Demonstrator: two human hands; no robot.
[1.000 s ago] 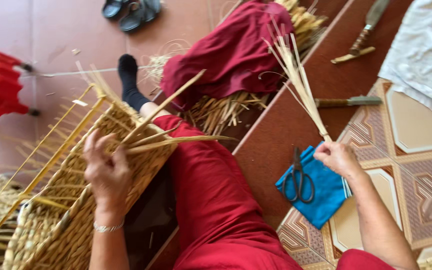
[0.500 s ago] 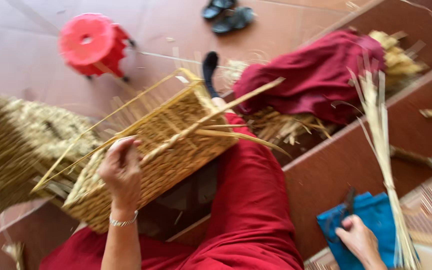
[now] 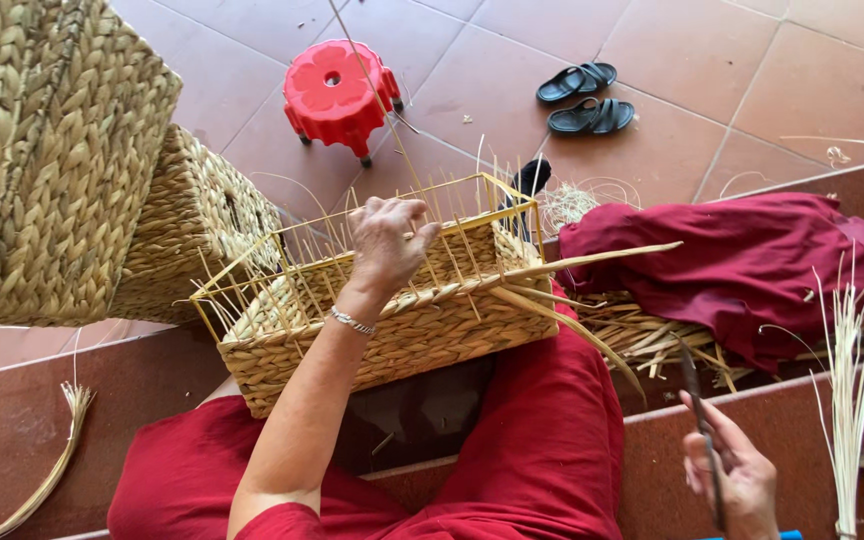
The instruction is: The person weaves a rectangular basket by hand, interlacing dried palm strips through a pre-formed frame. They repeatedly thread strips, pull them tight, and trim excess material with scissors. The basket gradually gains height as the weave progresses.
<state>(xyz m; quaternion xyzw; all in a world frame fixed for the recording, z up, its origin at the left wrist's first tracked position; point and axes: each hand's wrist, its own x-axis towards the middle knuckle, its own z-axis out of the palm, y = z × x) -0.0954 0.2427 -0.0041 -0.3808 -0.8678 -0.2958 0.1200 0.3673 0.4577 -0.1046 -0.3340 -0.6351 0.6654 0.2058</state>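
A tiled floor [image 3: 712,70] lay below a dark red step. The left hand [image 3: 388,240] gripped the rim of a half-woven basket [image 3: 392,300] resting on the person's lap, its bare yellow frame and thin stakes standing above the weave. The right hand [image 3: 737,475] was closed around scissors [image 3: 700,425], blurred and partly cut off. Two finished baskets [image 3: 82,170] stood at the left, one red stool [image 3: 340,95] and two sandals [image 3: 582,98] beyond. A red cloth [image 3: 742,265] covered most of a straw pile.
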